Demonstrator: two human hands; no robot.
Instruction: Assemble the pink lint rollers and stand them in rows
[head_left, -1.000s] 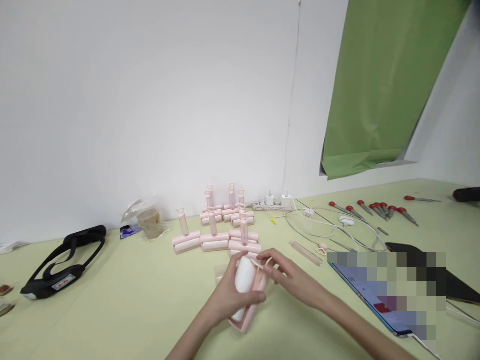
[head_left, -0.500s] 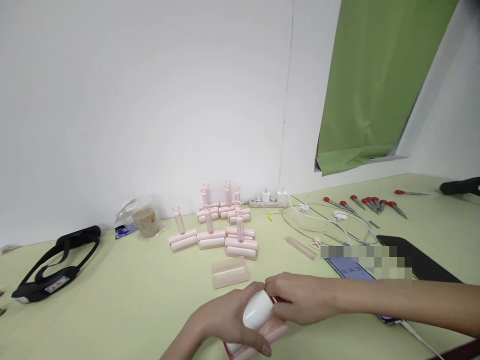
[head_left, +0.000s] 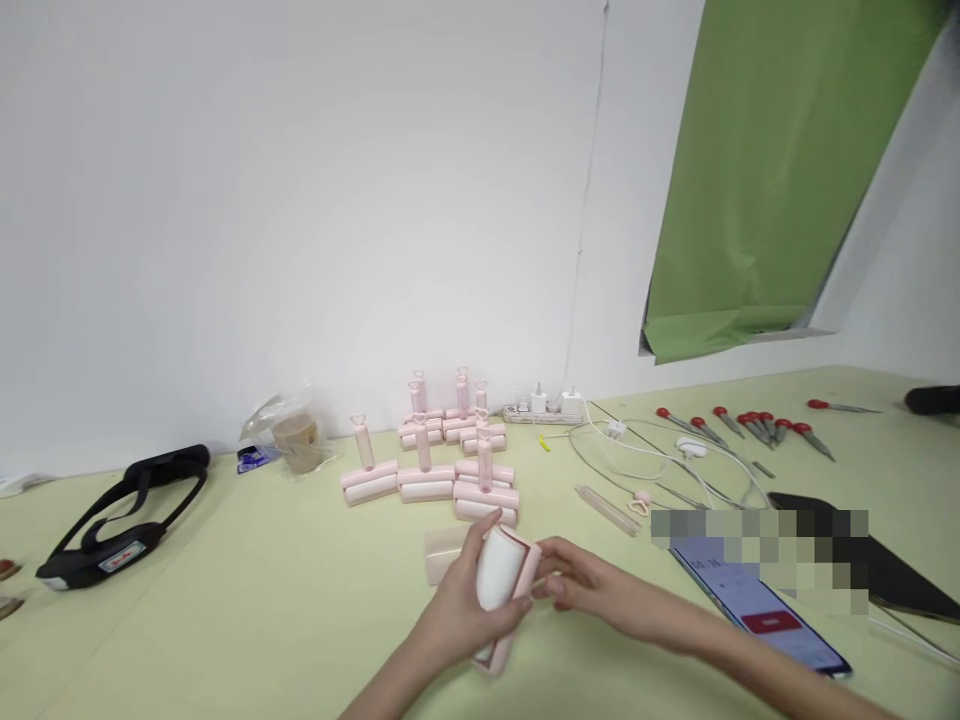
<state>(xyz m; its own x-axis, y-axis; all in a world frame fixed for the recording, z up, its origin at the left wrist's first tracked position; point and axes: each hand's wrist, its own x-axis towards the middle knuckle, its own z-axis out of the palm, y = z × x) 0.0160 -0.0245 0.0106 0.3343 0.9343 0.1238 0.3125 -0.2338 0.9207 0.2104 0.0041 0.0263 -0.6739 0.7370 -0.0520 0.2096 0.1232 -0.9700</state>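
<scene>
A green sheet [head_left: 772, 180] hangs on the plain white wall [head_left: 337, 180].

Single head-worn camera; faces forward, down across table [head_left: 247, 570] toward wall [head_left: 337, 200].

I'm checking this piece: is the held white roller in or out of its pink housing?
In: the white roller sits rimmed by the pink housing, both in the left hand.

White roller [head_left: 496, 580], pink housing [head_left: 527, 573], tilted
</scene>
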